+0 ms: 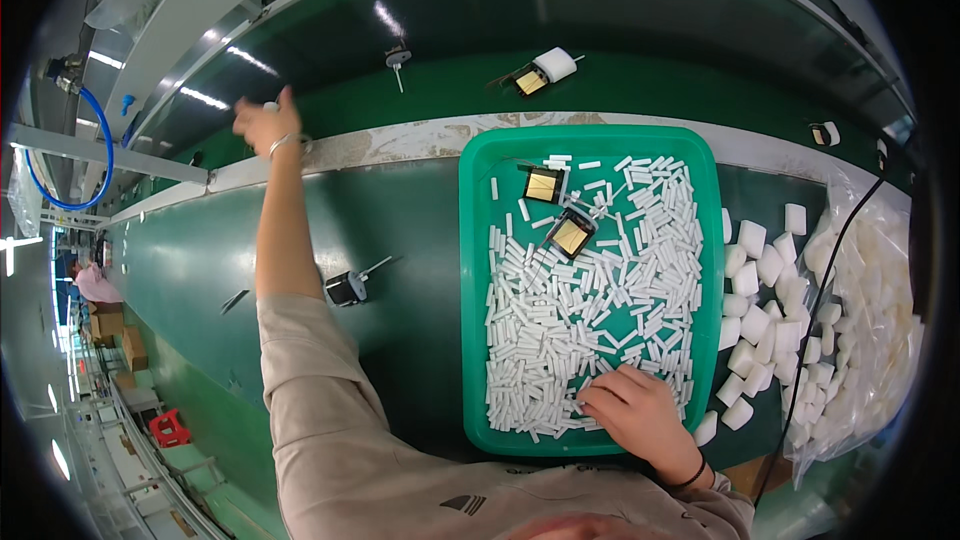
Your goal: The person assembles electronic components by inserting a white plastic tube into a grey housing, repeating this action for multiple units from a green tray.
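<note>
My left hand point(268, 128) reaches out over the dark green belt at the far left, thumb and fingers apart. A small whitish spot shows by its fingertips; I cannot tell what it is. My right hand point(640, 415) rests at the near right of a green tray point(470, 290), its fingers curled down onto small white tubes point(545, 360). Whatever those fingertips pinch is hidden. Two small motors with yellow coils lie on the tubes: one motor point(543, 184) farther back, another motor point(572, 233) closer. A third small motor point(346, 288) with a thin shaft sits on the table beside my left forearm.
On the belt lie a motor part with a grey disc point(398, 58) and a motor with a white cover point(545, 70). White foam-like blocks point(760, 280) spread right of the tray, beside a clear plastic bag point(860, 340) of them. A black cable point(835, 260) crosses the bag.
</note>
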A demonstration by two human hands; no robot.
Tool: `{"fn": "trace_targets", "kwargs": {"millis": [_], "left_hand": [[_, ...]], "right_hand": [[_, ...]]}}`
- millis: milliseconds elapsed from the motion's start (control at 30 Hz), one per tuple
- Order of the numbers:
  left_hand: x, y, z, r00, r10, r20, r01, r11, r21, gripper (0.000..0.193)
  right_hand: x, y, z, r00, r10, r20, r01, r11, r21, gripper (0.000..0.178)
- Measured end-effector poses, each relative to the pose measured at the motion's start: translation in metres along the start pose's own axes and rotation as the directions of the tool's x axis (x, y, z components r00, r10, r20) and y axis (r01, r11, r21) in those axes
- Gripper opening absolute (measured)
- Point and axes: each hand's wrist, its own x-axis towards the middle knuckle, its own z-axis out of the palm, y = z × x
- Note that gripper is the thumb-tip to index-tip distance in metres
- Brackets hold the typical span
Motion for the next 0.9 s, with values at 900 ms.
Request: {"fn": "trace_targets", "kwargs": {"millis": [900], "left_hand": [[-0.270,0.084,-0.305,0.263,0.772,0.579,0.965,-0.219,-0.145,0.026]], "right_hand": [[-0.019,-0.019,-0.003,0.880,0.412,-0.238,-0.020,0.532,0.846,0.014]]}}
